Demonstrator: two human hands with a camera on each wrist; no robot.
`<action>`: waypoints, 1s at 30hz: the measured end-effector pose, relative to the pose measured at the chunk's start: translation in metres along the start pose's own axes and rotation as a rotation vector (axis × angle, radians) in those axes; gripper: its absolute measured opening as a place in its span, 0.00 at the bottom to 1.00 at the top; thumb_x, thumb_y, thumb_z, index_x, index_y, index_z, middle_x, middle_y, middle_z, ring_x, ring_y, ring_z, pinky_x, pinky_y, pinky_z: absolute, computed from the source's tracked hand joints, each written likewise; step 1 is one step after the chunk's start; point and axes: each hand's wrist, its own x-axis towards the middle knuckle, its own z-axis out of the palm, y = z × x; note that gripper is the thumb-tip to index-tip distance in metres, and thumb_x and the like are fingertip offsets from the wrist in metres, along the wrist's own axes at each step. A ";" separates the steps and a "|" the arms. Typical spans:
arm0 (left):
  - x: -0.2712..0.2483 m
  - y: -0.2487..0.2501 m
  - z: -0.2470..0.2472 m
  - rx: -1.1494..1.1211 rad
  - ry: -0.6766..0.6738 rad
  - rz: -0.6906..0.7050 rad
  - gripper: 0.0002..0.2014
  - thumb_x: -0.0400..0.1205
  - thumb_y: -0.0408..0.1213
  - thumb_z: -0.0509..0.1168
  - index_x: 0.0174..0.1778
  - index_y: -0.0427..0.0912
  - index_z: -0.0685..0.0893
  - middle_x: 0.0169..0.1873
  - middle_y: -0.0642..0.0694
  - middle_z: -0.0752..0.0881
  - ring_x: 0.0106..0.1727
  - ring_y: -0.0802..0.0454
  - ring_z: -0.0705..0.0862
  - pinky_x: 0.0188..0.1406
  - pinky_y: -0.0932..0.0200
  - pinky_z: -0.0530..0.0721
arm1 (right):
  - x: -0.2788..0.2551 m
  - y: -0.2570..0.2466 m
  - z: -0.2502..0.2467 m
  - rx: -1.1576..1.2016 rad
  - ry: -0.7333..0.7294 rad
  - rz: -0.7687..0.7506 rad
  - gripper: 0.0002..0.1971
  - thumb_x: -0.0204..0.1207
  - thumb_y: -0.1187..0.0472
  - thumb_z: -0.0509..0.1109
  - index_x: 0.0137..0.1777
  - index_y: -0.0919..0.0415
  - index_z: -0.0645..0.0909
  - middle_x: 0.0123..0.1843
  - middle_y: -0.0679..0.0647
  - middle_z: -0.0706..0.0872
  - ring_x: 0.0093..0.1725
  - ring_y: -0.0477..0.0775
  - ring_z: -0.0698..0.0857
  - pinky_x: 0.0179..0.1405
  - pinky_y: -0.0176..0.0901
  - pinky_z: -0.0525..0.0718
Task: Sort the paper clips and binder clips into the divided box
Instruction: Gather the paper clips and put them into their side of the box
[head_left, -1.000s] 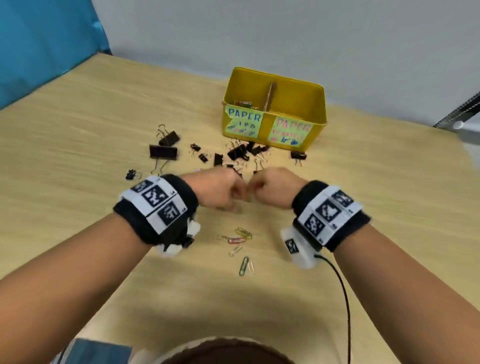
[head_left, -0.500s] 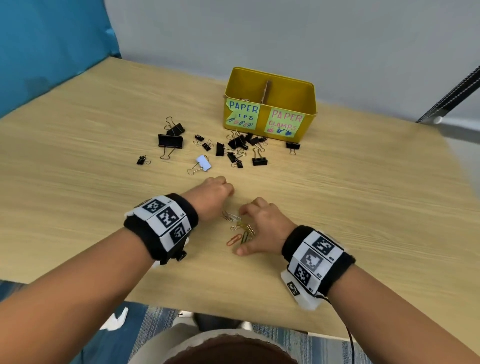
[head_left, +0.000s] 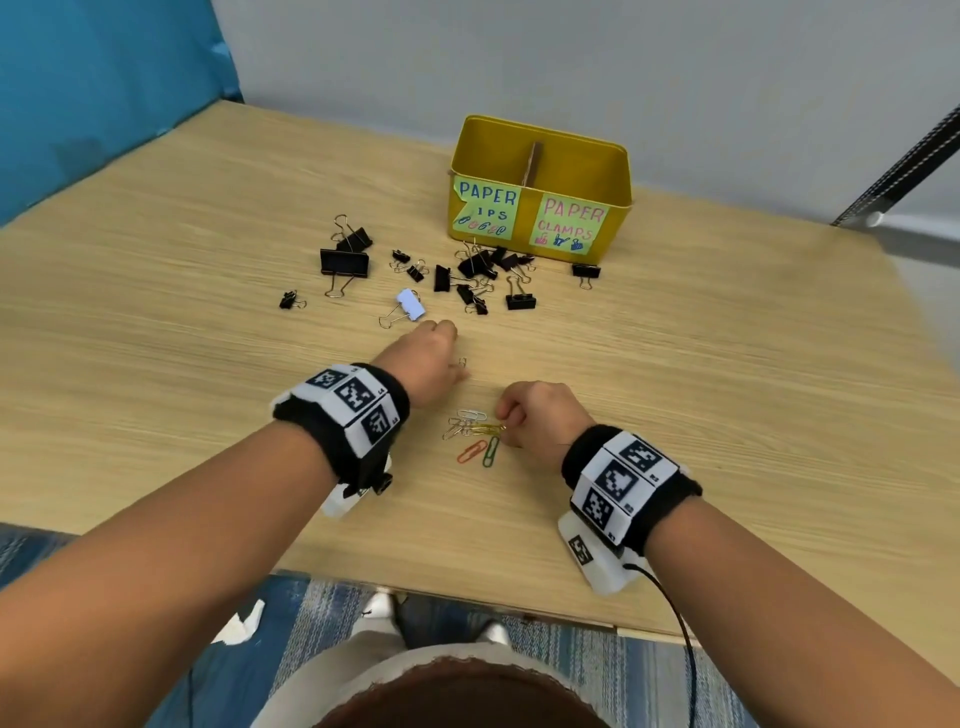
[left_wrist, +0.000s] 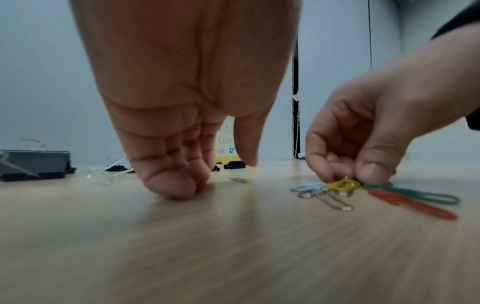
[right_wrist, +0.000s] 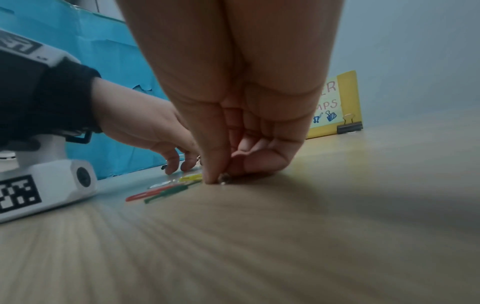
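Blue panel (head_left: 104, 88) bounds the table (head_left: 156, 374) at far left; wide bare wood lies between it and the first clips.

Black binder clips (head_left: 344, 262) scattered mid-table, running rightward to the foot of the yellow box; one white binder clip (head_left: 410, 304) lies nearest the person, just beyond the left hand.

Left hand (head_left: 423, 364): fingers curled down, tips on the wood, thumb apart from them. A small silver paper clip (head_left: 462, 362) lies just beside it. Whether the fingers hold anything, cannot tell.

Loose paper clips (head_left: 475, 434) between the two hands: silver, yellow, orange and green, close together, near the table's front edge.

Right hand (head_left: 540, 415): thumb and fingers pinched down on the yellow paper clip (left_wrist: 344, 185) at the pile's right side.

Yellow divided box (head_left: 540, 150) stands at the far edge by the wall, a cardboard divider (head_left: 532, 163) down its middle, labels facing front. Open wood to the right of it and of the right hand, out to the table's right edge.
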 end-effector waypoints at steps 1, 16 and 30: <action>0.003 0.002 0.001 0.031 -0.008 -0.001 0.25 0.82 0.44 0.62 0.72 0.37 0.68 0.70 0.39 0.74 0.70 0.42 0.75 0.68 0.49 0.74 | 0.001 0.000 -0.001 0.010 0.002 0.009 0.11 0.73 0.71 0.69 0.54 0.63 0.83 0.47 0.54 0.81 0.49 0.52 0.80 0.59 0.42 0.80; -0.004 0.002 0.017 0.107 0.005 0.106 0.15 0.79 0.20 0.55 0.61 0.35 0.74 0.55 0.36 0.82 0.56 0.39 0.81 0.56 0.49 0.81 | -0.005 0.003 0.001 0.026 0.015 0.023 0.09 0.79 0.68 0.60 0.53 0.61 0.81 0.54 0.58 0.83 0.56 0.56 0.81 0.57 0.41 0.76; -0.014 -0.007 0.013 0.060 0.012 0.003 0.07 0.76 0.35 0.71 0.46 0.35 0.84 0.51 0.39 0.86 0.52 0.43 0.84 0.54 0.53 0.83 | -0.010 0.007 -0.010 0.726 -0.170 0.186 0.14 0.80 0.49 0.63 0.36 0.57 0.75 0.29 0.50 0.74 0.26 0.46 0.72 0.22 0.36 0.71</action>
